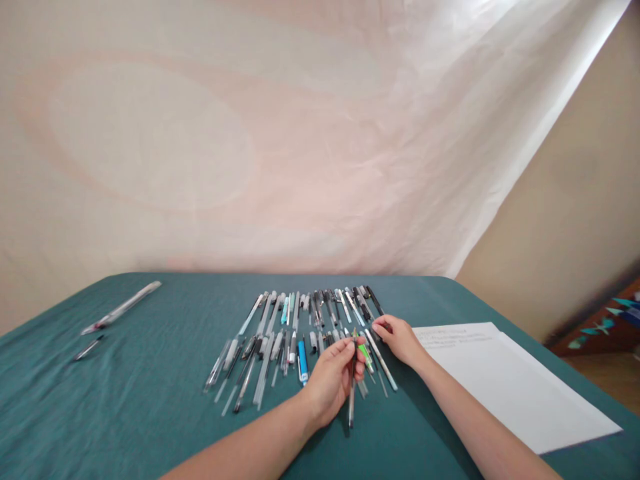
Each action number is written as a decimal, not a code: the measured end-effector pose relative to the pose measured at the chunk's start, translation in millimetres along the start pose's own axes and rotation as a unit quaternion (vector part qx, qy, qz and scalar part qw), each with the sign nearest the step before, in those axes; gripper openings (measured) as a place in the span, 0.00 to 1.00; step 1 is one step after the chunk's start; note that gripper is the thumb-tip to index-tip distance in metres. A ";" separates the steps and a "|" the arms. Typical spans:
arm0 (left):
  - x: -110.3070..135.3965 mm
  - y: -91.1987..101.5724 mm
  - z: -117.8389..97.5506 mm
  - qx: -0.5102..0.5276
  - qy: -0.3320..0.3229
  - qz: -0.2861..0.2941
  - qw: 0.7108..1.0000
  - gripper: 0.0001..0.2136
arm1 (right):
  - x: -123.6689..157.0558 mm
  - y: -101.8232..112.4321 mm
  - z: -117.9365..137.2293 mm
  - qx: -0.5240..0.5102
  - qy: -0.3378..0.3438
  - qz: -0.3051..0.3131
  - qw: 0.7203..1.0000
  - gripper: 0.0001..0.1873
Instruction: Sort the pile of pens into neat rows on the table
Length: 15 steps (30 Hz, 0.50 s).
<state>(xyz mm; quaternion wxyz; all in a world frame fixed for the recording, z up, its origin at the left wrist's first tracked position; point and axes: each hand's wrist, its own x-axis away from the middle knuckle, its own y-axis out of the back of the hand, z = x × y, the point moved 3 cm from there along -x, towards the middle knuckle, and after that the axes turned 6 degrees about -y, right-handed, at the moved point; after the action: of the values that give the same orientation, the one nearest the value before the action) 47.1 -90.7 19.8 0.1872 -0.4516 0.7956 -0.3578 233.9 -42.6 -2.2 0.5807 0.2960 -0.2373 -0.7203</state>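
My left hand [333, 380] is closed around a slim pen [351, 407] with a clear barrel and a dark end, pointing down toward me. Behind those fingers a green pen [367, 358] lies on the cloth. My right hand [400, 339] has its thumb and fingers pinched together at the right end of the pens, beside a pale patterned pen [383, 363]. A black pen [374, 300] lies just beyond its fingertips. Whether anything is between them cannot be made out. Two rough rows of pens spread across the middle, among them a thick blue pen [303, 361].
A dark green cloth [165, 393] covers the table. White paper [515, 387] with faint writing lies to the right. On the left are a long clear packet [123, 308] and a single pen [89, 348]. A pale curtain [300, 147] hangs behind the table.
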 end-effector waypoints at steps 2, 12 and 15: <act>0.0 -0.1 -0.2 0.002 -0.009 0.005 1.000 0.10 | 0.2 -0.6 -0.5 0.004 0.001 -0.003 1.000 0.13; 5.3 -7.8 -8.6 0.001 -0.009 0.008 1.000 0.10 | 6.1 18.0 28.3 -0.013 0.006 -0.050 0.999 0.15; 5.9 -8.7 -9.1 -0.003 -0.011 0.008 1.000 0.09 | 17.0 16.9 55.9 -0.122 -0.012 0.017 0.992 0.18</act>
<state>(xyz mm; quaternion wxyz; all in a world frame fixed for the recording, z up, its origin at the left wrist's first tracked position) 43.4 -95.0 32.4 0.1976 -0.4494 0.7983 -0.3488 203.8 -62.9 46.6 0.6216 0.2105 -0.1596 -0.7375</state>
